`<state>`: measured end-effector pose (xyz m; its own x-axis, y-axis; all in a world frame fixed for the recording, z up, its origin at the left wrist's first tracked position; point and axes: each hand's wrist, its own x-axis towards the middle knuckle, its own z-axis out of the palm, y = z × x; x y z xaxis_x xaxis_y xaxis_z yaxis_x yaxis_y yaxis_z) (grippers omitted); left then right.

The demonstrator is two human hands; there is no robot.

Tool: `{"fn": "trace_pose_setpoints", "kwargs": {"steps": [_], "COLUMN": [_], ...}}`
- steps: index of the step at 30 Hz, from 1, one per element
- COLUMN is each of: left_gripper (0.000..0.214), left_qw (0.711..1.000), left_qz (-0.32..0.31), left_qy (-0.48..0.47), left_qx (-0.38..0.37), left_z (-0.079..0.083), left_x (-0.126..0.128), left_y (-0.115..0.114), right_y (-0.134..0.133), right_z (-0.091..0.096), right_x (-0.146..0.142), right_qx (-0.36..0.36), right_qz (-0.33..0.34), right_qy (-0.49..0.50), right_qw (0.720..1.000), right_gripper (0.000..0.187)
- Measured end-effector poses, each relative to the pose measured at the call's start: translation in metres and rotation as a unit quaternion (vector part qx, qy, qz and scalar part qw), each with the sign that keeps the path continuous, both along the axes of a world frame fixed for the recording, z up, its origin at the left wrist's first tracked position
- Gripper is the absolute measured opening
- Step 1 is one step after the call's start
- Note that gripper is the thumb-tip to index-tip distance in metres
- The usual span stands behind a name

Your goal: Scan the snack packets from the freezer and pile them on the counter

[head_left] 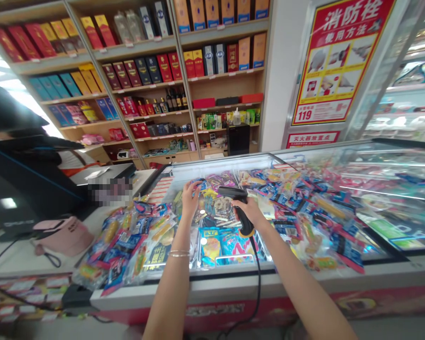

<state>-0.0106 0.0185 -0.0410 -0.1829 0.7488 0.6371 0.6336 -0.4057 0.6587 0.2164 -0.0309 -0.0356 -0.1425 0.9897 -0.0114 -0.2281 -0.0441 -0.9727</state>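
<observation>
My right hand (pixel 250 210) is wrapped round the grip of a black barcode scanner (pixel 245 221). The scanner's head points left, toward my other hand, and its cable hangs down over the freezer's front edge. My left hand (pixel 190 197) is closed in a pinch on a small blue packet (pixel 201 186), held above the chest freezer's glass top. Fingers hide part of that packet. Under both hands, bags of frozen treats (pixel 216 245) show through the glass. Blue-and-clear snack packets (pixel 301 203) lie in a spread to the right, and more snack packets (pixel 127 236) are piled to the left.
A pink pouch (pixel 65 240) and a black checkout terminal (pixel 28 189) stand on the counter at left, with a person's dark sleeve (pixel 24 118) behind. The freezer's front rim (pixel 212 288) runs below my forearms. Shelves of boxed bottles (pixel 138 73) line the back wall.
</observation>
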Motion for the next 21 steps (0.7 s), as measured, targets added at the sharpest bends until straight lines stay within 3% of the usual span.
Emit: {"fn": "trace_pose_setpoints", "kwargs": {"steps": [14, 21], "left_gripper": [0.025, 0.024], "left_qw": [0.998, 0.999], "left_qz": [-0.044, -0.035], "left_qy": [0.005, 0.012], "left_qx": [0.034, 0.034], "left_z": [-0.0057, -0.0091], "left_x": [0.0013, 0.0005], "left_y": [0.0014, 0.0039], "right_y": [-0.0022, -0.0004], "right_z": [0.0009, -0.0009], "right_x": [0.0039, 0.0026], "right_qx": [0.009, 0.000], "right_qz": [0.002, 0.009], "right_qy": [-0.008, -0.002], "right_qw": [1.000, 1.000], "right_gripper": [0.020, 0.020]}}
